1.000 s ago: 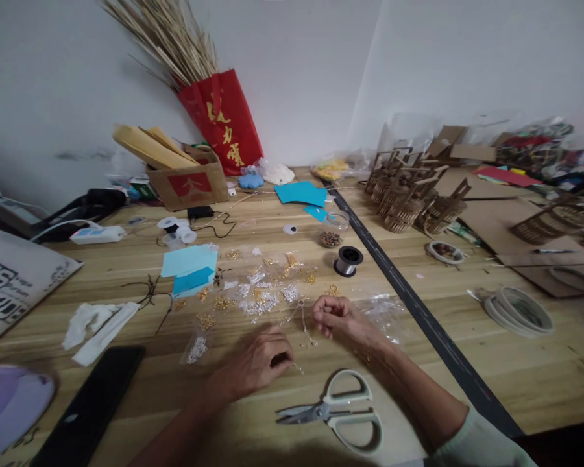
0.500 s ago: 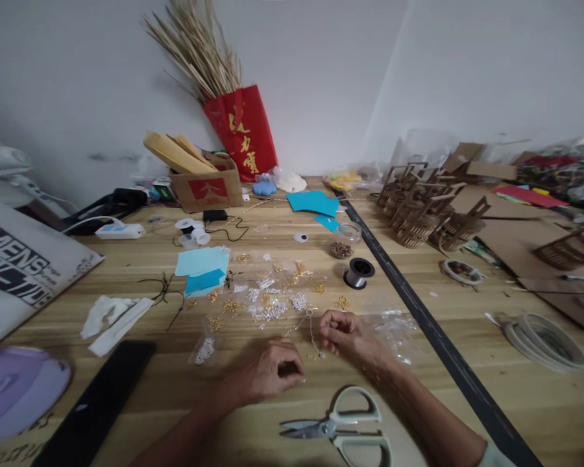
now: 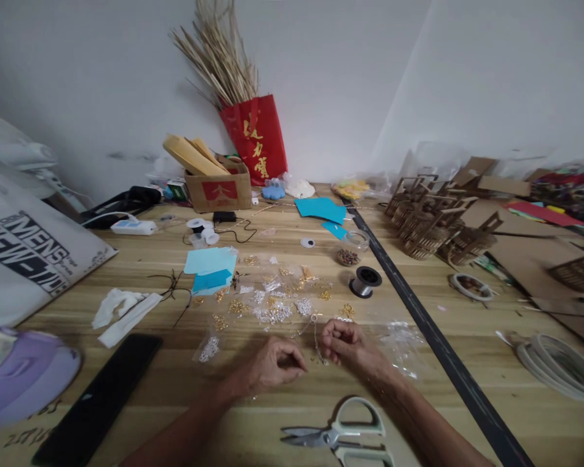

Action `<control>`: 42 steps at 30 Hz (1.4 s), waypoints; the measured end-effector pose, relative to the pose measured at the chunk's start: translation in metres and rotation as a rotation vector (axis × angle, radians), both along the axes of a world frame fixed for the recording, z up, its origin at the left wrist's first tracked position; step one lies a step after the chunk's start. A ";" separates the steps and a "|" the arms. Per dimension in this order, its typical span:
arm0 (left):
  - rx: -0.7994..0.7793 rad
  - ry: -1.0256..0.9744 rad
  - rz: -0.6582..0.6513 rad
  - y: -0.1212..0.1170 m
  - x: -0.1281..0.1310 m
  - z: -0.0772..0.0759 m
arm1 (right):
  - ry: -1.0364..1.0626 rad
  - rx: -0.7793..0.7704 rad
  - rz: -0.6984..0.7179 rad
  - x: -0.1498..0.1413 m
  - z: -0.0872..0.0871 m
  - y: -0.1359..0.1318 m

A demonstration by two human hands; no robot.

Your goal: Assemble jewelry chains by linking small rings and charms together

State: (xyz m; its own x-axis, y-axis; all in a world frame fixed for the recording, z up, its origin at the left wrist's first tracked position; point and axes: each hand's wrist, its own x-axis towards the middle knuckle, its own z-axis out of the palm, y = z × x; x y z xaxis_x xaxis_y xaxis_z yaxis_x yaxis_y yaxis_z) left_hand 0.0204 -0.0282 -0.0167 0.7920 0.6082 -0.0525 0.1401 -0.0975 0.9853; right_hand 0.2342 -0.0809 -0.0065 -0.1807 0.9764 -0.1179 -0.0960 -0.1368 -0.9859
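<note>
My left hand hovers low over the wooden table, its thumb and forefinger curled together at the tips. Whatever may be between them is too small to tell. Opposite it, my right hand has its fingers drawn into a pinch, and what they hold is hidden. A thin chain with a small ring at its top lies just left of the right fingertips; I cannot tell if they touch it. Silver findings and gold findings lie in small heaps beyond the hands. Scissors with pale handles lie open nearer to me.
A wire spool and a dish of beads stand behind the right hand. Clear plastic bags lie right of it. A black phone is at left. Small wooden baskets stand at back right.
The view has swung slightly left, so things sit further right in it. My left hand has shifted a little forward, its finger loop flatter. My right hand stays pinched beside the chain.
</note>
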 end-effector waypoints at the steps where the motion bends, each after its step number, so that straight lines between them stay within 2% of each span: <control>1: -0.062 -0.013 0.004 0.000 0.000 0.000 | -0.004 0.000 -0.002 0.001 0.000 0.000; 5: -0.241 -0.062 0.016 0.002 0.000 0.000 | -0.010 -0.003 -0.010 0.002 -0.001 0.001; 9: -0.309 -0.104 0.024 0.004 0.000 0.001 | 0.008 -0.008 -0.010 0.002 -0.002 0.001; 22: -0.399 -0.224 0.122 0.007 0.002 0.001 | -0.095 0.032 -0.007 -0.015 0.008 -0.006; 27: -0.412 -0.229 0.117 0.008 0.003 0.001 | -0.139 0.097 0.008 -0.023 0.006 -0.011; 32: -0.430 -0.269 0.090 0.006 0.005 -0.002 | -0.293 0.219 -0.002 -0.029 0.002 -0.016; 36: -0.429 -0.271 0.078 0.006 0.004 -0.003 | -0.438 0.324 0.035 -0.031 0.006 -0.018; 42: -0.472 -0.285 0.068 0.006 0.003 -0.002 | -0.486 0.371 0.089 -0.033 0.012 -0.019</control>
